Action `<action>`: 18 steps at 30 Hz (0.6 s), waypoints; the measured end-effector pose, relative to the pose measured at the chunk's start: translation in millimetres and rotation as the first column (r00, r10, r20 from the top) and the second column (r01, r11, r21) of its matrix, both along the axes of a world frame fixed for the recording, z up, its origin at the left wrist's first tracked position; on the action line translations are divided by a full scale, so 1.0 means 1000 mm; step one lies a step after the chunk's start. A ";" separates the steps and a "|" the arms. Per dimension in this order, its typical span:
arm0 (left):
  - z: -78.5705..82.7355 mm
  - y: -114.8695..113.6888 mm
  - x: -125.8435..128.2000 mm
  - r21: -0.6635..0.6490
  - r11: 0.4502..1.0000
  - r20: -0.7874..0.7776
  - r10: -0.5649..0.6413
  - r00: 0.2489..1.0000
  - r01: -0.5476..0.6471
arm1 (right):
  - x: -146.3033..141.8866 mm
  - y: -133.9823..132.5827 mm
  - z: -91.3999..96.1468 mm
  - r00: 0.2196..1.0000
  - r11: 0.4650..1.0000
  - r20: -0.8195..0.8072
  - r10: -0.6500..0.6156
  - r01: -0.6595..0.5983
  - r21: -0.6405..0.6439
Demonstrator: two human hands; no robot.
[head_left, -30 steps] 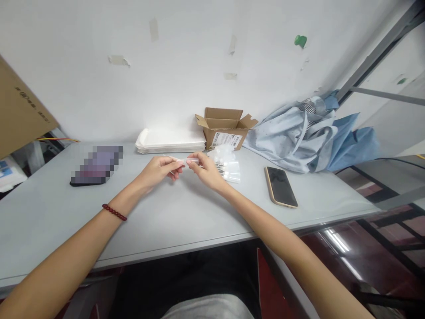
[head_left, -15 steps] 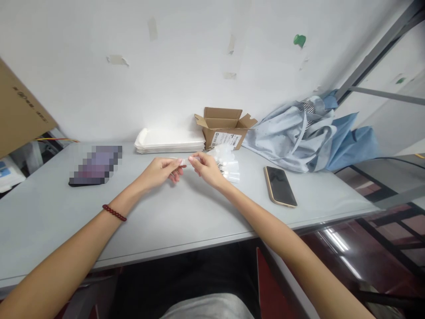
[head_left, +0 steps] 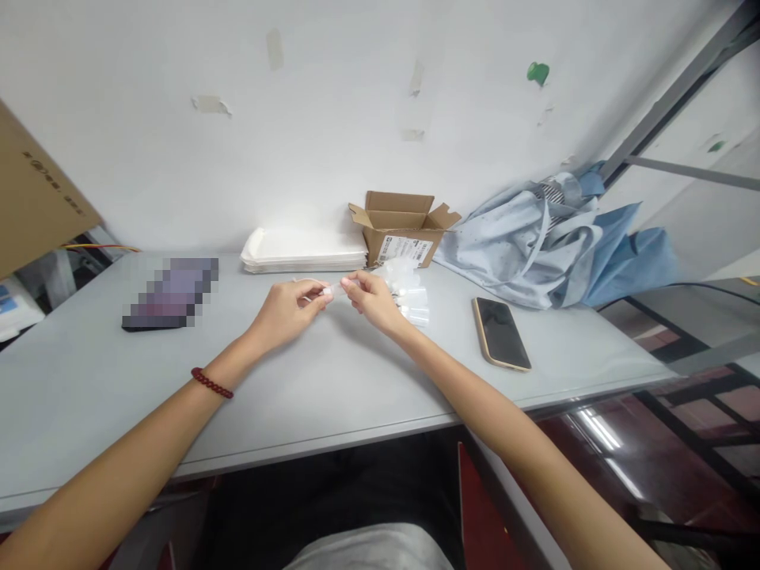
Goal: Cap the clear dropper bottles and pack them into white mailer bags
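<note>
Over the middle of the table my left hand (head_left: 288,310) is closed, thumb and fingertips pinching the white end of a small clear plastic piece (head_left: 336,290). My right hand (head_left: 373,299) pinches the clear end of that same piece from the other side. Fingers cover much of it, so its exact kind cannot be made out. Just right of and behind my right hand lies a cluster of similar clear plastic pieces with white parts (head_left: 417,298), partly hidden by that hand.
Behind the hands are a stack of white paper-like sheets or bags (head_left: 305,252) and an open cardboard box (head_left: 399,237). A phone (head_left: 502,332) lies at right, a pixelated dark device (head_left: 172,293) at left. Bluish cloth (head_left: 522,237) is heaped at the back right of the grey table (head_left: 285,404).
My left hand has turned slightly, its lower fingers drawing in out of sight, and the wrist has shifted a little right. The right hand stays nearly in place, with more of the clear piece showing.
</note>
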State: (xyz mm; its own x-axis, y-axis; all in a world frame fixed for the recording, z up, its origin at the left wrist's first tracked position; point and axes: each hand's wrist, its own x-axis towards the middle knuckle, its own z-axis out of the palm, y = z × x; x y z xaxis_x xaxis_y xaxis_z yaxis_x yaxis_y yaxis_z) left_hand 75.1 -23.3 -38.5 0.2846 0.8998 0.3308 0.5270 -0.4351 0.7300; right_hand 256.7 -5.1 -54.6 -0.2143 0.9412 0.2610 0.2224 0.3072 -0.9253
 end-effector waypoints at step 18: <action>0.000 0.003 -0.003 -0.354 0.923 0.224 -0.069 0.972 0.147 | 0.000 0.000 -0.001 0.981 0.991 -0.173 0.092 -0.107 -0.081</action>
